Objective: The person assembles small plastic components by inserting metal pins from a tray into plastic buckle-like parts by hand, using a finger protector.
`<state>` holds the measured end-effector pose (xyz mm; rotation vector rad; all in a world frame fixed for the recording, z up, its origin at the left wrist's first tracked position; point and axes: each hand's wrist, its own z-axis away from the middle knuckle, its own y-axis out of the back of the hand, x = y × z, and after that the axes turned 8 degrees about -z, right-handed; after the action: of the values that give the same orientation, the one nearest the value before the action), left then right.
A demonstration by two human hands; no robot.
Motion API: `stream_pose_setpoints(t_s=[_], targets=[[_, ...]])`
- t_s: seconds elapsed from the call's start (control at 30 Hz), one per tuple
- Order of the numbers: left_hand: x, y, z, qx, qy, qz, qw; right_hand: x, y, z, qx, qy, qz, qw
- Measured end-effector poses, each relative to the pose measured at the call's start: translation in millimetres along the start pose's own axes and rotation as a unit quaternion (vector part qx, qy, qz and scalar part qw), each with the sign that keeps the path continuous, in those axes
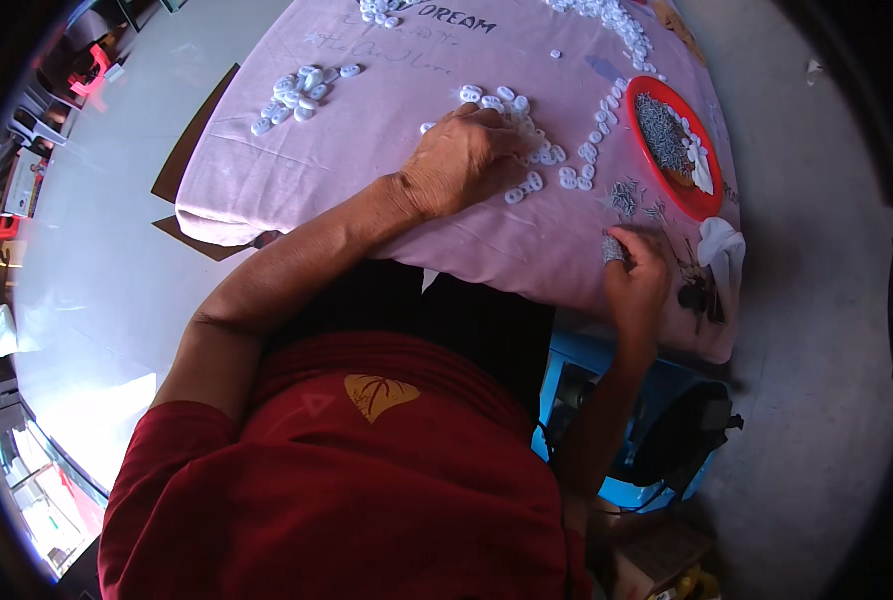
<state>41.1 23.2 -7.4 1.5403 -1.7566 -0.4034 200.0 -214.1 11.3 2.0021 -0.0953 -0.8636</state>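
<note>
My left hand point(464, 155) is bent down over a cluster of small white oval plastic pieces point(547, 153) on the pink cloth. Its fingers are curled together, and whatever is between them is hidden. To the right, my right hand point(641, 268) rests near the table's edge with its fingers curled in. A grey speckled patch point(613, 248) shows at its fingertips; whether this is a wrap or something held is unclear. Just beyond that hand lies a small heap of thin grey metal pins or screws point(624, 196).
A red oval dish point(677, 204) holds many more grey metal pieces and some white ones. White ovals lie in a heap point(292, 95) at left and a pile point(615, 28) at the far right. A white cloth point(722, 246) hangs near the right edge. A blue stool point(567, 350) stands below.
</note>
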Motion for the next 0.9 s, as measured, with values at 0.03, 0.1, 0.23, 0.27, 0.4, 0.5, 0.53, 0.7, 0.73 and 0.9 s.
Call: stream_pose_setpoints(t_s=[0.03,0.1,0.23,0.27,0.4,0.5,0.53,0.7,0.73,0.9], targets=[[-0.9,-2.1,0.1,-0.001,0.000,-0.003,1.000,-2.2,-0.8,0.9,0.011,0.011,-0.007,1.000],[0.9,-6.4,-2.6,-0.031,-0.064,-0.027,0.997,-4.4,-0.9,2.3,0.022,0.020,-0.015,0.999],[8.9,-10.8,-4.1,-0.087,-0.017,-0.059,0.994,2.2,2.5,2.5,0.013,0.005,-0.010,1.000],[8.3,-12.7,-2.9,-0.095,0.015,-0.031,0.995,4.7,3.7,3.6,0.021,-0.024,-0.028,0.999],[10.3,-13.5,-13.1,-0.135,0.098,0.012,0.986,4.3,4.5,4.9,0.014,-0.048,-0.034,0.998],[16.7,-8.8,-21.7,-0.171,0.140,-0.014,0.975,3.8,3.5,0.3,0.001,-0.014,0.008,1.000],[15.1,-13.2,-22.2,-0.169,0.136,-0.019,0.976,1.7,4.3,-1.3,0.003,-0.027,0.003,1.000],[11.9,-14.6,-22.1,-0.180,0.127,-0.003,0.975,1.1,2.8,-6.7,-0.029,0.021,0.037,0.999],[11.8,-16.0,-20.3,-0.167,0.136,0.005,0.977,1.9,4.5,-7.2,-0.028,-0.002,0.030,0.999],[11.5,-16.9,-15.1,-0.142,0.123,0.022,0.982,2.0,6.3,-6.7,-0.022,-0.012,0.033,0.999]])
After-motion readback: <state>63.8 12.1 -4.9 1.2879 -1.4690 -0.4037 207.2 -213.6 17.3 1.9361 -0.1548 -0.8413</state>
